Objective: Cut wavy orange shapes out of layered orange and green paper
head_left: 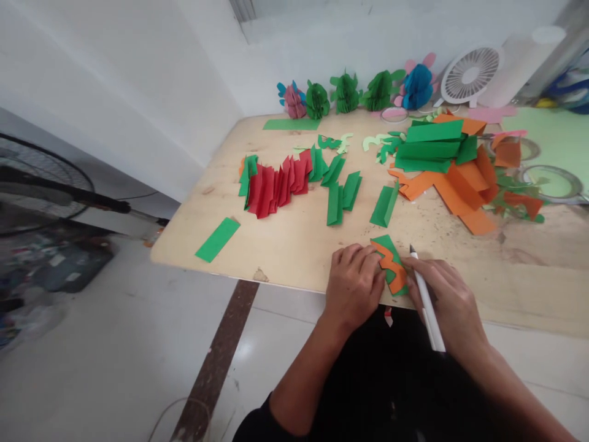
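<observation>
Near the front edge of the table, an orange wavy paper cutout [392,267] lies on top of a green paper piece [385,241]. The fingertips of my left hand [353,283] press on the left side of these papers, its fingers bent and close together. My right hand [444,298] grips a white pen [427,307] with a dark tip pointing up and away from me. Its thumb and fingers also touch the right edge of the papers. Folded green paper pieces [385,204] lie just beyond my hands.
A row of folded red papers [276,184] stands left of centre, and a flat green strip [218,239] lies near the left edge. Orange and green paper [430,147] is piled at the right. Paper figures [346,93] and a small white fan [471,75] line the wall.
</observation>
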Motion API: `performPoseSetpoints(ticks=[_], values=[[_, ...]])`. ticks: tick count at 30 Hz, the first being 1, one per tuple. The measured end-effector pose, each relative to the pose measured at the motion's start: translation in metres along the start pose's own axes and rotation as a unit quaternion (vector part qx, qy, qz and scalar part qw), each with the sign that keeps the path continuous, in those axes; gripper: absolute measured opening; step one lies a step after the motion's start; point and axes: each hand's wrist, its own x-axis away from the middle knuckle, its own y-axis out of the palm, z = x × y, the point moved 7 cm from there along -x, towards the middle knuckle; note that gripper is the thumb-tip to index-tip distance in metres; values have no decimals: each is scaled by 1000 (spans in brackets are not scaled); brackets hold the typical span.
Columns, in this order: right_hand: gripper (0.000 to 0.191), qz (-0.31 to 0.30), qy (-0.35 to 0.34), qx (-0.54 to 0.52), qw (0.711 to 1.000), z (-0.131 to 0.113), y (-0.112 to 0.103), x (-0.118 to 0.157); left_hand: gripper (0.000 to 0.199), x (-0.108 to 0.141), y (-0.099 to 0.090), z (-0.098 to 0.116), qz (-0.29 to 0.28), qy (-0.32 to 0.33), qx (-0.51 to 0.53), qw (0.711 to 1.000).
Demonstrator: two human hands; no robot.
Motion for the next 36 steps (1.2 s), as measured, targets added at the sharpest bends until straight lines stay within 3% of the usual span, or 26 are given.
performPoseSetpoints(ticks=[36], values=[[24, -8, -60, 16, 998, -13, -1, 7, 17, 0, 6, 0, -41, 7, -25, 999]])
